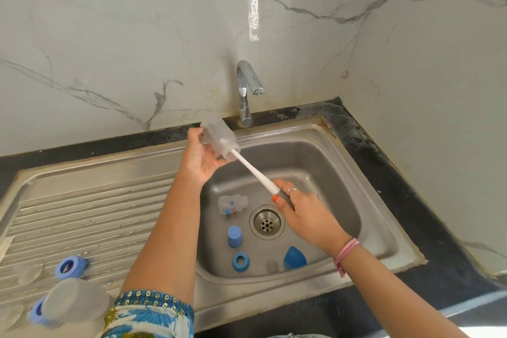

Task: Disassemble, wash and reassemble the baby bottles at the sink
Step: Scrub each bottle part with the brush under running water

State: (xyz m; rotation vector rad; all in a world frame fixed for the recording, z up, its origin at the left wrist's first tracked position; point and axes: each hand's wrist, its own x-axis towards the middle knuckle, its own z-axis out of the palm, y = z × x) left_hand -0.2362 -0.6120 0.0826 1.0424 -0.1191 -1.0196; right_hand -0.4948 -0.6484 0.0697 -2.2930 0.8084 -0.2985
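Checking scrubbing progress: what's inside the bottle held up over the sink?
A bottle brush runs into the clear bottle, which the left hand grips; the right hand holds its handle. The frosted wall blurs the brush head inside.

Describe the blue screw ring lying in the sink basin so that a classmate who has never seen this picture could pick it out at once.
Start at the steel sink basin and find the drain. Look toward the near wall, left of the drain: the blue screw ring lies flat there, just below the upright blue cap. Unlike the cap and the darker blue dome to its right, it has an open round hole through its middle.
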